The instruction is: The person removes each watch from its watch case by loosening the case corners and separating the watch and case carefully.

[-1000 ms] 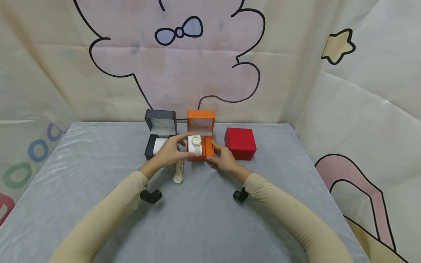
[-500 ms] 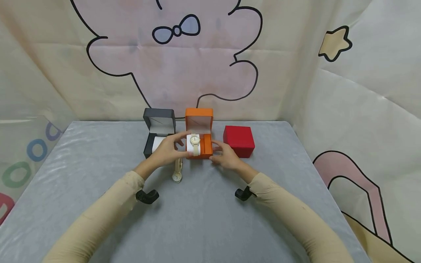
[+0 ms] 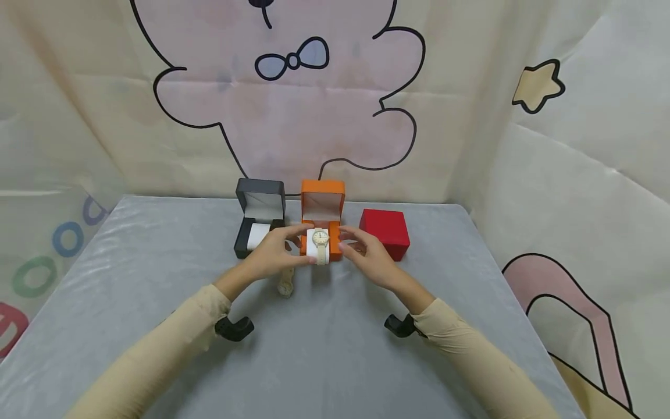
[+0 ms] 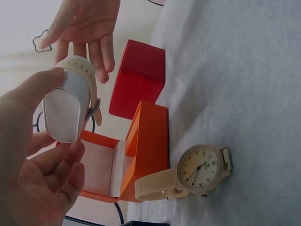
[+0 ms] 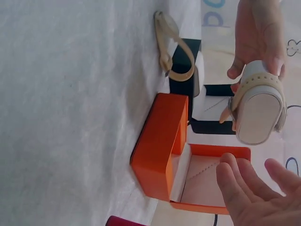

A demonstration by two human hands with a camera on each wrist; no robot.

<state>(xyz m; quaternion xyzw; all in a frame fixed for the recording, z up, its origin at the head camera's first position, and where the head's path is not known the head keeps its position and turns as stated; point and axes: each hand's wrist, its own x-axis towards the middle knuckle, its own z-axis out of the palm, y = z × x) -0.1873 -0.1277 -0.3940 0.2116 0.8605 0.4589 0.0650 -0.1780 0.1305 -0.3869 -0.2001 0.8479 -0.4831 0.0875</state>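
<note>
My left hand (image 3: 267,256) grips a white watch cushion (image 4: 63,113) by its end, thumb on one side and fingers on the other. A cream-strapped wristwatch (image 3: 320,238) is buckled round this cushion, its dial facing up toward the head camera. Cushion and watch are out of the open orange box (image 5: 157,146), just above and in front of it. My right hand (image 3: 374,262) is beside the cushion's other end, fingers spread and apart from it in both wrist views. A second cream watch (image 4: 200,169) lies on the table by the orange box, its strap looped closed.
Left of the orange box stands an open black box (image 3: 260,185) with a white cushion (image 3: 256,235) inside. A closed red box (image 3: 385,230) is to the right. Grey cloth (image 3: 324,349) covers the table, and a printed curtain (image 3: 460,116) hangs behind.
The cushion with its watch has come up out of the orange box toward me in my left hand. My right hand has left the orange box's side, its fingers opening.
</note>
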